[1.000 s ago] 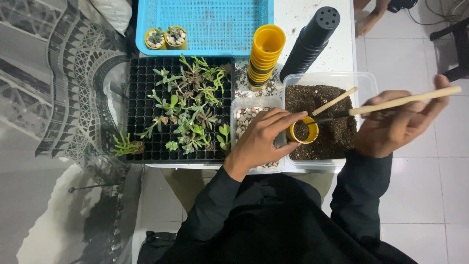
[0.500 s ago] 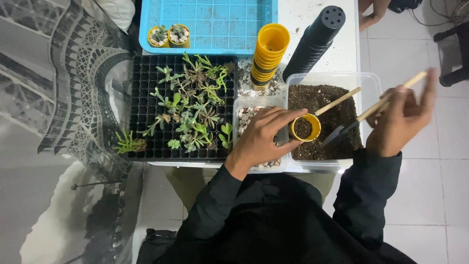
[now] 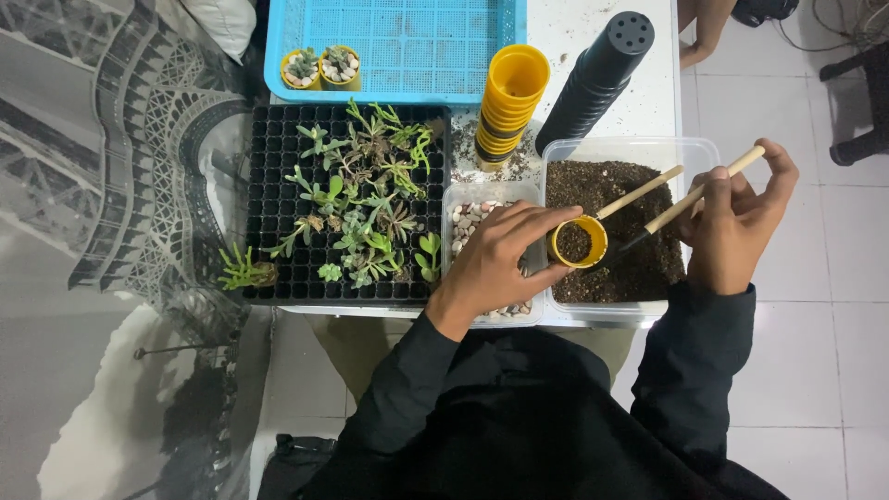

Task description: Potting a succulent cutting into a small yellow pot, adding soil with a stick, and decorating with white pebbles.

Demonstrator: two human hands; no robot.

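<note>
My left hand grips a small yellow pot partly filled with soil, holding it over the clear tub of dark soil. My right hand holds a small wooden-handled scoop with its dark blade dipped into the soil just right of the pot. A second wooden-handled tool lies in the tub behind the pot.
A clear box of pebbles sits under my left wrist. Left of it is a black seedling tray with succulents. Behind are a blue tray holding two potted succulents, a yellow pot stack and a black pot stack.
My right hand swung the scoop down from a raised, level position over the pot and lowered its blade into the soil beside the pot. My left hand kept the pot still.
</note>
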